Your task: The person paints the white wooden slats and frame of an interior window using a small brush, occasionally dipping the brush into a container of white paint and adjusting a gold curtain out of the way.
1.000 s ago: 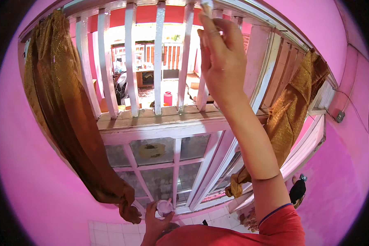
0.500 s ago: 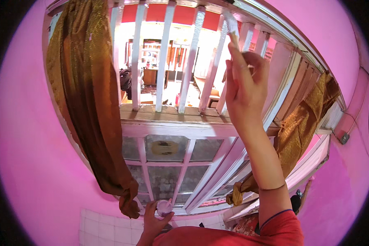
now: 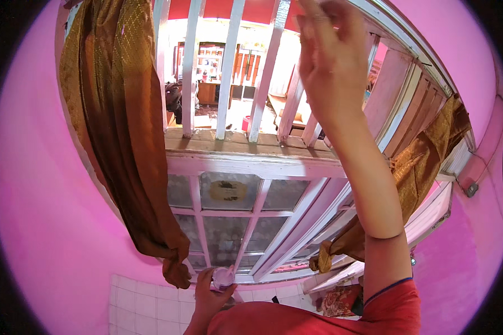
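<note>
My right arm reaches up to the top of the white wooden slats. My right hand is closed, slightly blurred and partly cut off by the upper edge. It was around a paintbrush with pale bristles half a second ago; the brush itself is now beyond the edge or hidden by the fingers. Low in the view, my left hand grips a small clear cup with whitish paint in it. The cup is held in front of the paned lower part of the window.
A long brown-gold curtain hangs at the left, and a knotted gold one at the right. A wooden ledge runs under the slats. Pink walls flank the window, with white tiles below. Furniture shows beyond the slats.
My right hand has gone higher, toward the upper edge, and the paintbrush has passed out of sight. The whole view has shifted a little. The left hand still holds the cup.
</note>
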